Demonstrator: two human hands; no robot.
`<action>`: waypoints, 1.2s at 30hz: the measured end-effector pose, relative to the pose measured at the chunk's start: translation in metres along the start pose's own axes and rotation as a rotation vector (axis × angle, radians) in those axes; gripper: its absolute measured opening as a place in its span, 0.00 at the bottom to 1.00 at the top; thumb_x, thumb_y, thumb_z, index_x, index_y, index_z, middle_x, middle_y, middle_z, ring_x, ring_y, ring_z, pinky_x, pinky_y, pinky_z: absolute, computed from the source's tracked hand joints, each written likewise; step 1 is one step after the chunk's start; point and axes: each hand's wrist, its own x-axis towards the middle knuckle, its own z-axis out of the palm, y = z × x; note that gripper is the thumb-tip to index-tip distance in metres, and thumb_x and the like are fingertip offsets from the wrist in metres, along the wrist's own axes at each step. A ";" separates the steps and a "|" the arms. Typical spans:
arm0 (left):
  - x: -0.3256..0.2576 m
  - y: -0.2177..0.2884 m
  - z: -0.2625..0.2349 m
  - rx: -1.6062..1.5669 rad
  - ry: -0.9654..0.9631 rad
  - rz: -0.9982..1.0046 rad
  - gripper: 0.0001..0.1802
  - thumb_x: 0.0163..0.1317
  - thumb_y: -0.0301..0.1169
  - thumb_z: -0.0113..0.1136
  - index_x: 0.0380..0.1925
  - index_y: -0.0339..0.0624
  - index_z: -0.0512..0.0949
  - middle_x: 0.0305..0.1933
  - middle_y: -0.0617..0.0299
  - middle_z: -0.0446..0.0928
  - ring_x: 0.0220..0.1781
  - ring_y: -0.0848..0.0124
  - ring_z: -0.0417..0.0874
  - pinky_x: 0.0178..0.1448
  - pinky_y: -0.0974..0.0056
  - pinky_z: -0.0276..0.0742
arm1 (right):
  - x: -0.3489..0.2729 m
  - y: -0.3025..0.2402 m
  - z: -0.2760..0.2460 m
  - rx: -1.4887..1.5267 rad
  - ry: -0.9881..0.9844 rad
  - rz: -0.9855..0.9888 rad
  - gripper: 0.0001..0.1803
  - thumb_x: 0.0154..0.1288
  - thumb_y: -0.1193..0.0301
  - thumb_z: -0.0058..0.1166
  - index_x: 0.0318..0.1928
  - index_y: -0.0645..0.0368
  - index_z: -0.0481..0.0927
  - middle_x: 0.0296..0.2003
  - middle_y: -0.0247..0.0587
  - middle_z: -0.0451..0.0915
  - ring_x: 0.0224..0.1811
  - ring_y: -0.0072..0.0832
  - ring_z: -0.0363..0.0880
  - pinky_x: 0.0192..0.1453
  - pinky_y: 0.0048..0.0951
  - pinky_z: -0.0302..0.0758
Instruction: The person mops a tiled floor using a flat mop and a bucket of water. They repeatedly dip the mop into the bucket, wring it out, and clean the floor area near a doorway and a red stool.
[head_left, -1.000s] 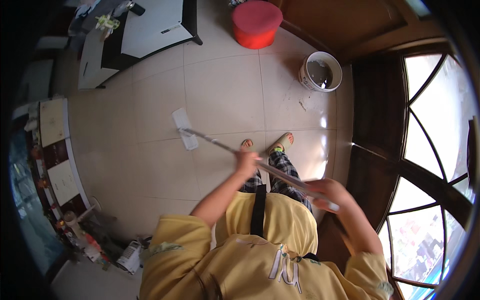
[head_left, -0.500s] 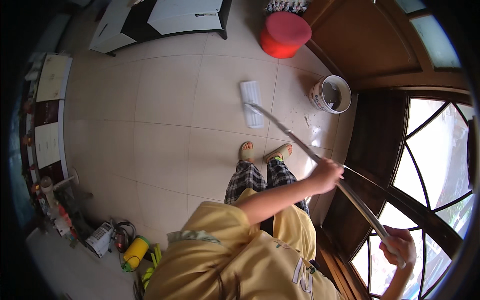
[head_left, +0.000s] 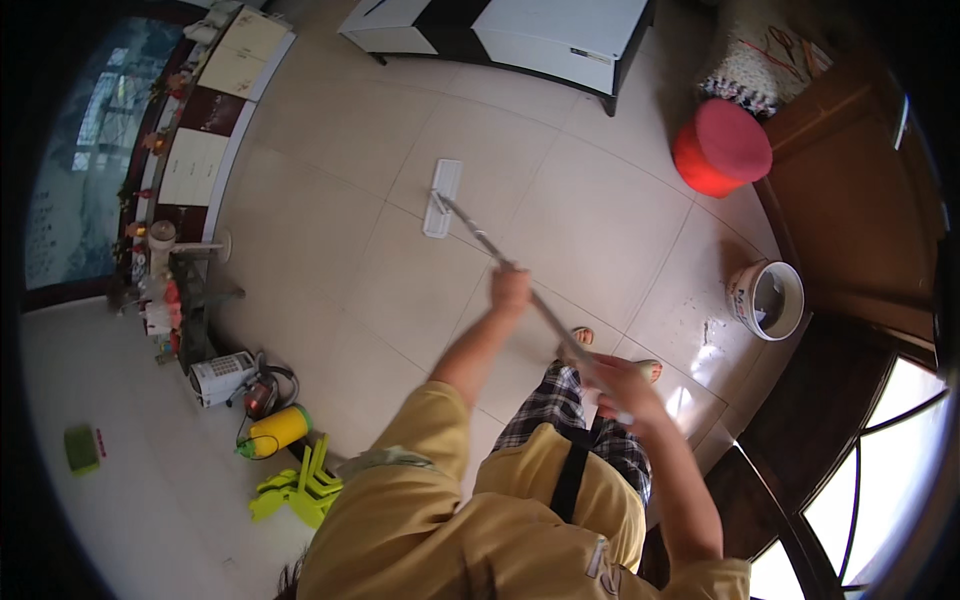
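The left hand (head_left: 511, 288) is wrapped around the middle of the mop handle (head_left: 480, 238); the right hand (head_left: 612, 385) is clamped on its near end, close to the body, so the pole slants down and away; the flat white mop head (head_left: 442, 197) lies on the tiled floor (head_left: 330, 260), far left of a white bucket (head_left: 766, 299) and a red stool (head_left: 722, 146).

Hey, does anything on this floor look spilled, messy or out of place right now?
Yes: small white specks lie scattered on the tile floor just left of the white bucket, like dropped debris or splashes. The flat mop lies flat on the tiles.
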 end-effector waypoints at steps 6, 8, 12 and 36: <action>-0.131 0.306 -0.019 -0.703 -0.185 0.328 0.09 0.49 0.26 0.56 0.33 0.42 0.76 0.33 0.50 0.73 0.41 0.60 0.75 0.53 0.56 0.69 | -0.239 0.072 -0.117 0.091 0.487 0.101 0.16 0.55 0.70 0.53 0.45 0.62 0.75 0.14 0.33 0.68 0.07 0.18 0.60 0.10 0.19 0.55; -0.174 0.374 -0.061 -0.876 -0.399 0.468 0.03 0.50 0.30 0.58 0.27 0.48 0.78 0.25 0.57 0.74 0.39 0.64 0.75 0.60 0.54 0.64 | -0.327 0.101 -0.135 -0.284 0.621 0.268 0.19 0.58 0.66 0.49 0.48 0.62 0.74 0.23 0.41 0.73 0.19 0.27 0.68 0.22 0.28 0.63; -0.197 0.423 -0.090 -0.647 -0.371 1.062 0.03 0.46 0.29 0.59 0.18 0.51 0.80 0.28 0.59 0.79 0.44 0.61 0.76 0.72 0.50 0.45 | -0.382 0.085 -0.083 -0.359 0.855 0.520 0.20 0.67 0.60 0.43 0.50 0.63 0.73 0.26 0.39 0.73 0.22 0.29 0.72 0.23 0.31 0.68; -0.159 -0.099 0.071 0.127 -0.067 -0.492 0.33 0.48 0.51 0.62 0.51 0.44 0.70 0.52 0.52 0.71 0.56 0.50 0.71 0.55 0.49 0.68 | 0.087 0.109 0.067 -0.040 -0.250 0.133 0.10 0.60 0.71 0.46 0.38 0.66 0.70 0.23 0.41 0.71 0.17 0.23 0.67 0.19 0.27 0.68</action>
